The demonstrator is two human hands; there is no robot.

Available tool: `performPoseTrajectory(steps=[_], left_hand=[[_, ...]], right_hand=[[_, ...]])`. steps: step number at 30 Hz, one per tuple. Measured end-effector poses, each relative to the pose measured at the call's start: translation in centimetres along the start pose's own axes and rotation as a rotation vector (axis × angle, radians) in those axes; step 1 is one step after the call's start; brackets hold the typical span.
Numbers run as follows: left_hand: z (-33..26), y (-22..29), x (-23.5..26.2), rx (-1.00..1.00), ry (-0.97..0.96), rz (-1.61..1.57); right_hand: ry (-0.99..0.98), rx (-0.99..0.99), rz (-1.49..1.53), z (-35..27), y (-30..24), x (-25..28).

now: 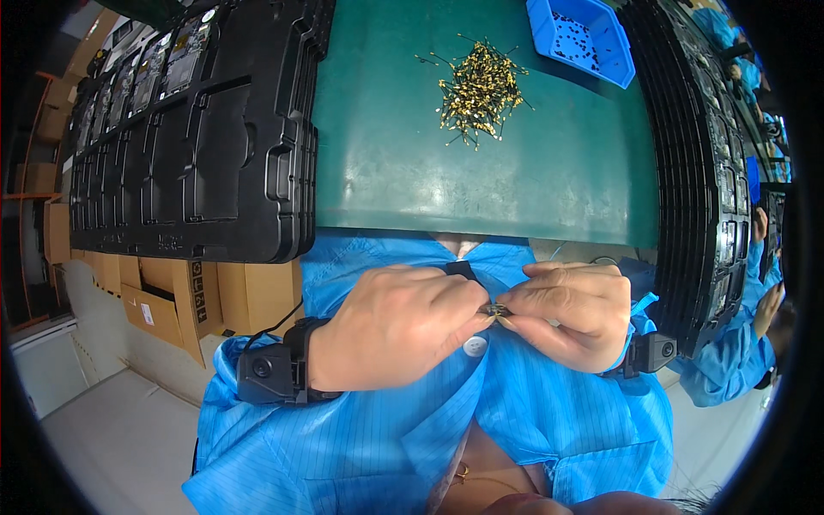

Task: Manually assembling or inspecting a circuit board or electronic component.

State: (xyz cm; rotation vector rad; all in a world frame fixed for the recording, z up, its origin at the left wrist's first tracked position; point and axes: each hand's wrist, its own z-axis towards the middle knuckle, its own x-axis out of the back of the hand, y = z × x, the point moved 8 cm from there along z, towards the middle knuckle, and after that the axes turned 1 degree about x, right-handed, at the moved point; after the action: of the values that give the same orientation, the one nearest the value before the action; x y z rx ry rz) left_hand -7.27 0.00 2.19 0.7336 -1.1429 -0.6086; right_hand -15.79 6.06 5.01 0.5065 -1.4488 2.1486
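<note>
My left hand (396, 326) and my right hand (573, 311) meet in front of my chest, below the table's edge. Their fingertips pinch one small gold and black part (494, 309) between them. A narrow black piece (462, 270) sticks up behind my left fingers. Each wrist wears a black strap with a small camera (268, 371). On the green table mat (386, 163) lies a pile of similar small gold parts (479, 86), well away from both hands.
A stack of black moulded trays (197, 146) fills the left of the table, another stack (699, 172) the right. A blue bin (582, 36) with dark bits stands at the back. Cardboard boxes (184, 292) sit below left. Another person in blue (755, 326) works at right.
</note>
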Motion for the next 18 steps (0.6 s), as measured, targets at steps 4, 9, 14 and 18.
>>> performPoseTrajectory(steps=[4, 9, 14, 18], left_hand=[[-0.03, -0.03, 0.0, -0.001, -0.003, -0.014], [0.01, 0.02, 0.02, 0.001, -0.003, -0.003], [-0.01, -0.04, -0.05, 0.007, -0.016, 0.004], [-0.09, -0.04, -0.04, 0.005, -0.012, 0.001]], right_hand=[[0.018, -0.053, -0.031, 0.05, 0.14, 0.0], [0.001, -0.001, -0.034, -0.13, -0.21, 0.06], [0.003, -0.008, -0.062, -0.26, -0.22, 0.04], [-0.002, -0.013, -0.072, -0.36, -0.2, -0.02]])
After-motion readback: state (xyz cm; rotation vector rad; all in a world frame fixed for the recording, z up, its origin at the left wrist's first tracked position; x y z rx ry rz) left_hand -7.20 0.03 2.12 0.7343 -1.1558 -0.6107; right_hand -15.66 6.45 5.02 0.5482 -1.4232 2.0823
